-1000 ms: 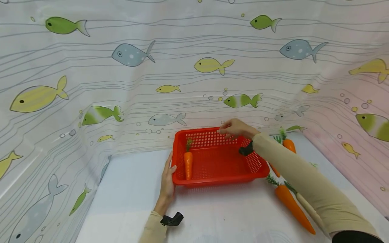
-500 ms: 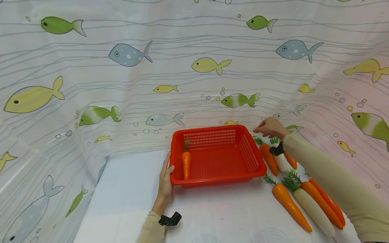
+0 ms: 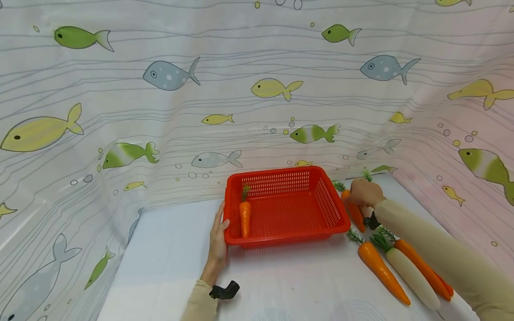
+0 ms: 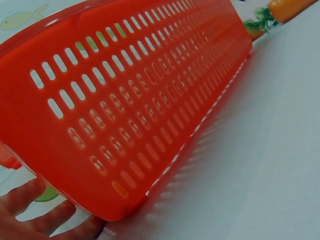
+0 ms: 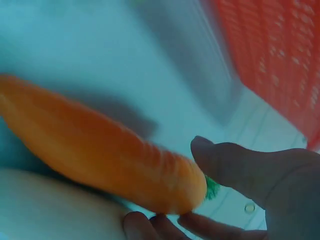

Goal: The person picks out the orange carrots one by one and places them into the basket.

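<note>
A red plastic basket (image 3: 287,214) with slotted walls stands mid-table, one orange carrot (image 3: 245,219) lying inside along its left end. My left hand (image 3: 218,238) holds the basket's left end, thumb at the rim and fingers along the outside; the left wrist view shows those fingers (image 4: 62,217) at the end wall. Right of the basket, my right hand (image 3: 366,192) is at the leafy end of another carrot (image 5: 105,145). In the right wrist view the thumb and fingertips grip both sides of its thick end. A white radish (image 5: 45,210) lies alongside that carrot.
In front of my right arm lie a carrot (image 3: 381,272), a white radish (image 3: 413,276) and more carrots (image 3: 423,269), partly under the sleeve. Behind the white table (image 3: 168,249) hangs a fish-patterned curtain (image 3: 225,138).
My right hand has moved from over the basket out to the right, then down onto a carrot beside it. My left hand stays at the basket's left end.
</note>
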`<state>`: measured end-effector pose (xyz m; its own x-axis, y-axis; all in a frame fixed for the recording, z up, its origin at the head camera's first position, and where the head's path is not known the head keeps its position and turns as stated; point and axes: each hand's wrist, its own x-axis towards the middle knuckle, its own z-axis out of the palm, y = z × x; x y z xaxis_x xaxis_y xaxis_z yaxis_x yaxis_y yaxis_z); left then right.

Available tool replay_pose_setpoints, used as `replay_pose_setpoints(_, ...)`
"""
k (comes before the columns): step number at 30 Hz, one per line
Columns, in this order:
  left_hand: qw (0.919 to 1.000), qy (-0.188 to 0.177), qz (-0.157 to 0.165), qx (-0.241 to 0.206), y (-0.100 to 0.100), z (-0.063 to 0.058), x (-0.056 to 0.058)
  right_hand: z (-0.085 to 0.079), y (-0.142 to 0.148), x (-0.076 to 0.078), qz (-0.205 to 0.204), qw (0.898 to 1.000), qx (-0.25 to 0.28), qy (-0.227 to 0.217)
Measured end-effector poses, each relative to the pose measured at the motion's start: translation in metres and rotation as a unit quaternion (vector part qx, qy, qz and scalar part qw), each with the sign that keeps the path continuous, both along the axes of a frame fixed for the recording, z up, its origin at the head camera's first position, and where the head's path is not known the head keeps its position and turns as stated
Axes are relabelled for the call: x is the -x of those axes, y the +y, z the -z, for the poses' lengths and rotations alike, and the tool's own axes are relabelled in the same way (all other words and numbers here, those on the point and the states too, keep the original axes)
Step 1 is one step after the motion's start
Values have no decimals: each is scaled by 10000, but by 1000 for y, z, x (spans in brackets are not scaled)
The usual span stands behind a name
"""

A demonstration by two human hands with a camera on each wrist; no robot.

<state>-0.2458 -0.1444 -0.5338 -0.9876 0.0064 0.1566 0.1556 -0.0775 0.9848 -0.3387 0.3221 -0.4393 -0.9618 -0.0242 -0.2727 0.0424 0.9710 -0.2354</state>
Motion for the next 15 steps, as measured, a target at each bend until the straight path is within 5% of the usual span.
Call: replay_pose_setpoints(15,10000,39,32,-60,0,0,-1,24,-20,-6,-266,9956,-427,793)
